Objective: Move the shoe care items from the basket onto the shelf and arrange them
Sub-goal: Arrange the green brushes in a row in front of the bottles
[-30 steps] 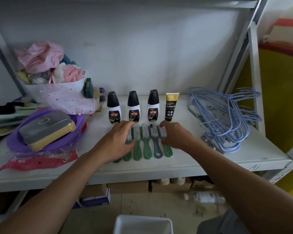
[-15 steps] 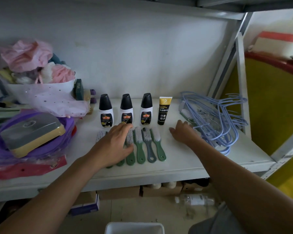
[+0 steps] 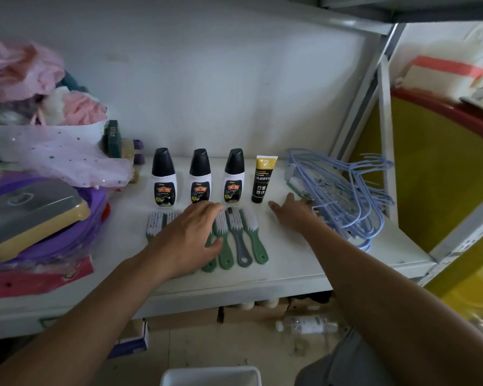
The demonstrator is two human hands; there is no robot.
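While the shoe brushes [image 3: 234, 235] lie side by side on the shelf [image 3: 290, 268], the left hand [image 3: 190, 238] rests palm-down over the row's middle, fingers loosely extended, gripping nothing. At 3 o'clock of them the right hand [image 3: 293, 213] lies flat, fingers spread, empty; polish bottles [image 3: 200, 176] stand at 12 o'clock.
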